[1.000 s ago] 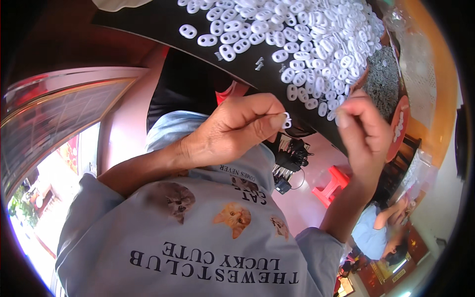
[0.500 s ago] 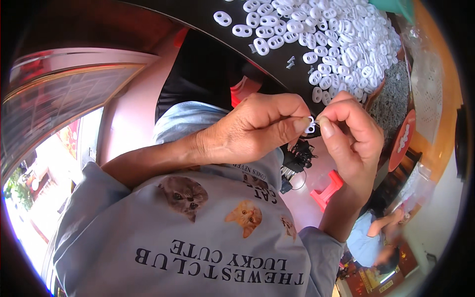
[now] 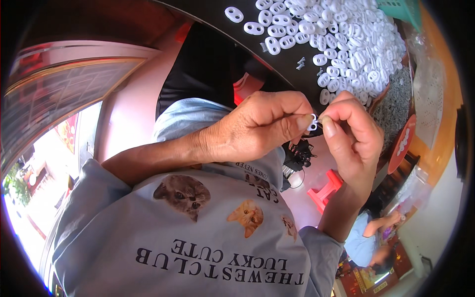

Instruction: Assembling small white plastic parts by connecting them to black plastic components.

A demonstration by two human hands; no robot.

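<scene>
Between the thumb and forefinger of my left hand (image 3: 262,126) sits a small white plastic piece with two holes (image 3: 313,122), like a cord lock. My right hand (image 3: 354,131) is closed in a pinch right beside it, the fingertips almost touching the piece. Something thin and tiny shows at the right fingertips, too small to name. Beyond my hands, a heap of similar white oval two-hole pieces (image 3: 346,44) covers part of the dark table (image 3: 292,74). A few small metal springs (image 3: 301,63) lie loose near the heap.
A grey pile of what look like springs (image 3: 393,101) lies right of the heap. A green basket (image 3: 403,12) stands at the far right. Below are a round red disc (image 3: 396,159) and a red stool (image 3: 326,190). Another person (image 3: 363,240) sits at the lower right.
The view has shifted slightly, so the table and heap appear a little further right and down. Both hands keep their pinch, with the white piece still in the left.
</scene>
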